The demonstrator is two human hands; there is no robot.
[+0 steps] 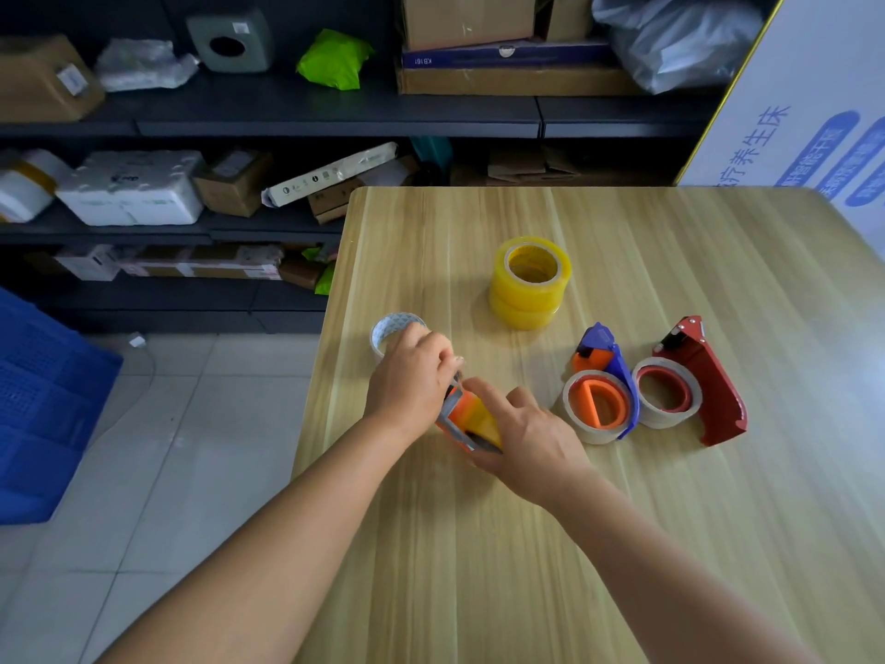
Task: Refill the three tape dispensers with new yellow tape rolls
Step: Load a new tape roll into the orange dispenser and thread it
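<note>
Wooden table (622, 543) before dark parcel shelves (335, 117)

Dark shelving (335, 118) behind the worktop's far-left corner: cardboard boxes (467, 19), a green bag (334, 59), a grey tissue box (231, 40), white foam packaging (131, 186). Blue crate (43, 409) on tiled floor (191, 424), left. White printed board (809, 117) at far-right corner.

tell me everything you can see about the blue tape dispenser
The blue plastic tape dispenser lies on its side on the light wooden table, between the hands and the red metal tape dispenser. Its orange hub carries a nearly spent roll, mostly pale cardboard core. The head with an orange and black part points away from the person. No hand touches it; whether it touches the red one is unclear.
</note>
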